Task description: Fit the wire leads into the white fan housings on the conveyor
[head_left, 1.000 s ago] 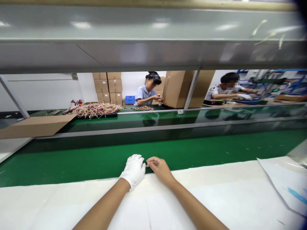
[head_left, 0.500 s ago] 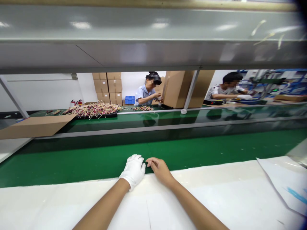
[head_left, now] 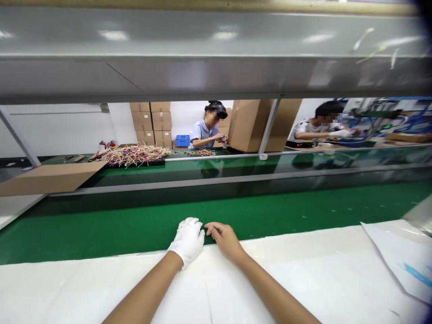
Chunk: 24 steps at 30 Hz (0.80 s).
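Observation:
My left hand (head_left: 188,240), in a white glove, rests at the near edge of the green conveyor belt (head_left: 118,231). Its fingers lie forward over the belt, with nothing visible in them. Just to its right is my bare right hand (head_left: 224,238), the thumb and loosely curled fingers drawn together and no object showing. The two hands are close, a small gap between their fingertips. Both forearms lie over a white-covered work surface (head_left: 135,292).
Across the belt, a heap of wired parts (head_left: 135,154) sits on a black tray. A cardboard sheet (head_left: 50,176) juts in at left. Tall cartons (head_left: 249,126) stand beyond. Two co-workers (head_left: 204,132) work opposite. A metal shelf (head_left: 202,76) hangs overhead; loose paper (head_left: 401,256) lies right.
My hands have stayed put. Specks on the near belt have shifted left, while a small white ring on the far belt has moved slightly right. The right-hand co-worker's arms have moved.

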Available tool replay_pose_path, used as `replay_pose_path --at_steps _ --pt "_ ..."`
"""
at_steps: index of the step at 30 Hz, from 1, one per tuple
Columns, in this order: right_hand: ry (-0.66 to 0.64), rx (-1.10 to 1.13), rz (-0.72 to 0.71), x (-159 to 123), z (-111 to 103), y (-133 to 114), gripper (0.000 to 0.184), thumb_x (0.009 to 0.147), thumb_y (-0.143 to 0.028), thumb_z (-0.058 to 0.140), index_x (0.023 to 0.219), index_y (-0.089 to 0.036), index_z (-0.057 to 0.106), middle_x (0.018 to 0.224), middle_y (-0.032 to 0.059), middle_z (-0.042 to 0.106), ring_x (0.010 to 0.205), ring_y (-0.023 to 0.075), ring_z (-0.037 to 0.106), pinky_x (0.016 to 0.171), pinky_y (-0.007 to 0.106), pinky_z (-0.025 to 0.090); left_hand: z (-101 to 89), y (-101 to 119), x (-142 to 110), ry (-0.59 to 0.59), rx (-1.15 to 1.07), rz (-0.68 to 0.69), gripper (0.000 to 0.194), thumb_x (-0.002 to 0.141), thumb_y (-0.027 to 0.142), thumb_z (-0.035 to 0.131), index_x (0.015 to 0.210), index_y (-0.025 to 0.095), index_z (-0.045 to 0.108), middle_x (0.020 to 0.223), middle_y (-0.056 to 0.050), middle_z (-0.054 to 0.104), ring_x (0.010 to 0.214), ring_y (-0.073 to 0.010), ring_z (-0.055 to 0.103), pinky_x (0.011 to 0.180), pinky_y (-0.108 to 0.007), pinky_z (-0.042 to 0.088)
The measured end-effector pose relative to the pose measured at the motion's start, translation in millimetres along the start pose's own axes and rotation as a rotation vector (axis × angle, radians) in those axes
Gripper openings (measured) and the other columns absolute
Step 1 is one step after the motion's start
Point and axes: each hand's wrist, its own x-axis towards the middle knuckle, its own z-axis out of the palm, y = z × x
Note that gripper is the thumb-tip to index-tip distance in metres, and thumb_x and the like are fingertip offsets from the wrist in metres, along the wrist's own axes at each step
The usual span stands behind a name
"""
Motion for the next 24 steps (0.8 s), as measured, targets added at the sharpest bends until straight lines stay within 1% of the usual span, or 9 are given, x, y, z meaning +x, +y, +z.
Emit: replay_pose_path --at_steps 4,8,17,24 --pt "-0.011 0.007 0.008 -0.6 0.2 -0.7 0.026 0.075 -0.028 0.040 0.076 -0.016 0.063 0.072 0.0071 0.065 0.068 0.0202 0.058 0.063 0.030 0.044 0.1 0.3 0.7 0.007 0.002 0.000 0.032 0.078 0.026 0.038 0.096 0.015 0.061 0.108 -0.008 0.056 0.101 -0.0225 0.047 0.089 -0.036 0.037" --pt "-0.026 0.010 0.012 -1.0 -0.4 -2.6 0.024 0.074 -0.027 0.041 0.073 -0.016 0.063 0.071 0.0067 0.065 0.068 0.0200 0.058 0.063 0.029 0.043 -0.3 0.6 0.9 0.007 -0.007 -0.006 0.032 0.077 0.025 0.038 0.097 0.015 0.061 0.109 -0.008 0.056 0.102 -0.0225 0.047 0.090 -0.036 0.036" --pt "-0.036 0.051 0.045 -0.8 0.2 -5.0 0.024 0.073 -0.027 0.041 0.074 -0.015 0.062 0.069 0.0069 0.065 0.066 0.0198 0.058 0.062 0.029 0.043 -2.6 0.9 0.7 -0.011 -0.012 -0.008 0.032 0.077 0.025 0.038 0.098 0.015 0.061 0.110 -0.008 0.055 0.104 -0.0226 0.046 0.091 -0.036 0.035" --pt "-0.047 0.058 0.052 -1.4 0.4 -4.3 0.024 0.073 -0.027 0.041 0.075 -0.015 0.062 0.069 0.0065 0.065 0.064 0.0188 0.057 0.058 0.028 0.041 -1.1 0.6 0.5 -0.001 -0.010 -0.008 0.033 0.078 0.026 0.038 0.099 0.015 0.061 0.110 -0.008 0.055 0.104 -0.0225 0.046 0.090 -0.036 0.035"
